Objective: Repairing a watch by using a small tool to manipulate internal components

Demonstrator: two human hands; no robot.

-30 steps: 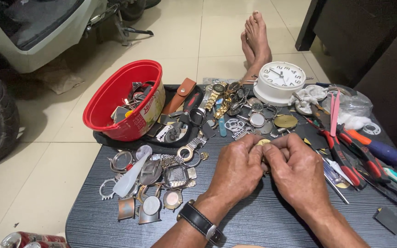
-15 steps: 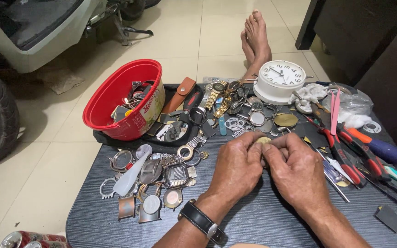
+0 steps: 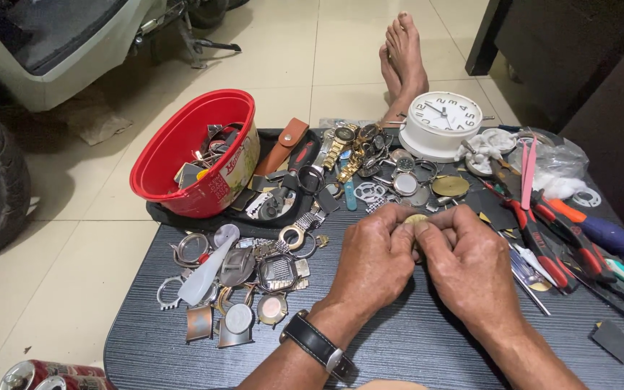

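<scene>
Both hands are meeting over the middle of the dark table. The left hand and the right hand are pressing their fingertips together around a small round brass-coloured watch part, and each grip is closing on it from its own side, thumbs and forefingers pinching, so that only the top edge of the part is showing between them. The part is sitting just above the table, in front of the heap of watch pieces. A black wristwatch is wrapping the left wrist.

To the left of the hands, a scatter of watch cases and rings is lying on the table, with a white plastic dropper bottle resting across them. Behind that, a red bowl is tilting on a black tray, holding more metal bits. Further back, a pile of watches and straps is lying beside a white alarm clock.

To the right, red-handled pliers and a screwdriver with a blue and orange handle are lying near the right hand, and pink tweezers are lying just behind them. Bare feet are resting on the tiled floor beyond the table.
</scene>
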